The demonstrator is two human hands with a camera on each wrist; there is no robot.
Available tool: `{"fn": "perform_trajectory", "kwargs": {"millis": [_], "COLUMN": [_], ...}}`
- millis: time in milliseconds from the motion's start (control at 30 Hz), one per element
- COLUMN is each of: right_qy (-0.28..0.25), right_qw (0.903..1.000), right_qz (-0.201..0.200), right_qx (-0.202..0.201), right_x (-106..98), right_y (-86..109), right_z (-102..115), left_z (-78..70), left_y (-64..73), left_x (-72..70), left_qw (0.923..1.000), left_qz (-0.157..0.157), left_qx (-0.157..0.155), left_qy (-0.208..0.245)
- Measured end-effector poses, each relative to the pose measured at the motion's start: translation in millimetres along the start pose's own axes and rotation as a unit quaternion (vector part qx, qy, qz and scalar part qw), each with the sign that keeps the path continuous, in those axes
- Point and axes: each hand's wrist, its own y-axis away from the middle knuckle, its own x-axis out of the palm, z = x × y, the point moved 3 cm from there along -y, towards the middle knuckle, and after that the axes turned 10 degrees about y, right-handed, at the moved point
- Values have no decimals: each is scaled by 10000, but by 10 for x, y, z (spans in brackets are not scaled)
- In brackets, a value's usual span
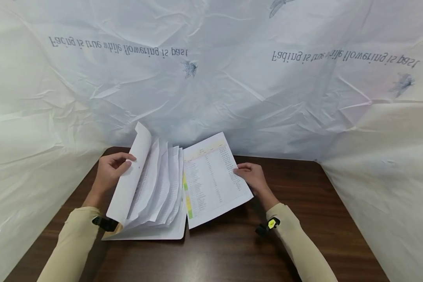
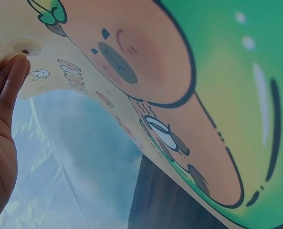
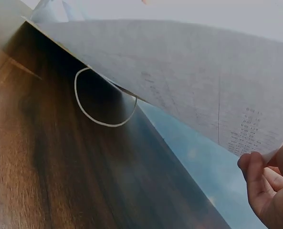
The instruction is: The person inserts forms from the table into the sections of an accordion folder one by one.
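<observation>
A folder (image 1: 130, 180) stands partly open on the table, several white leaves (image 1: 162, 188) fanned inside it. My left hand (image 1: 109, 170) holds its raised cover at the outer edge, thumb on the white inner face. The cover's outside (image 2: 131, 57), in the left wrist view, carries a green and brown cartoon print and a small round eyelet (image 2: 26, 49). At the folder's right side, my right hand (image 1: 252, 178) pinches the right edge of a printed sheet (image 1: 211, 176) with a yellow header. That sheet is tilted, its underside (image 3: 179, 71) showing in the right wrist view.
A thin pale cord (image 3: 113, 125) hangs in a loop below the sheet. The dark wooden table (image 1: 285, 243) meets a wrinkled white printed curtain (image 1: 211, 94) at the back and sides. Both wrists wear small dark devices.
</observation>
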Motion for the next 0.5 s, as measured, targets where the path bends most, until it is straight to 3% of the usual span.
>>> {"fn": "perform_trajectory", "kwargs": {"millis": [500], "right_qy": [-90], "right_qw": [9998], "right_qz": [168], "right_qx": [-20], "right_x": [46], "right_y": [-16], "right_z": [4], "left_z": [14], "left_y": [-6], "left_x": [19], "left_qw": [10000], "left_qz": [18], "left_qx": [82], "left_qy": [54]}}
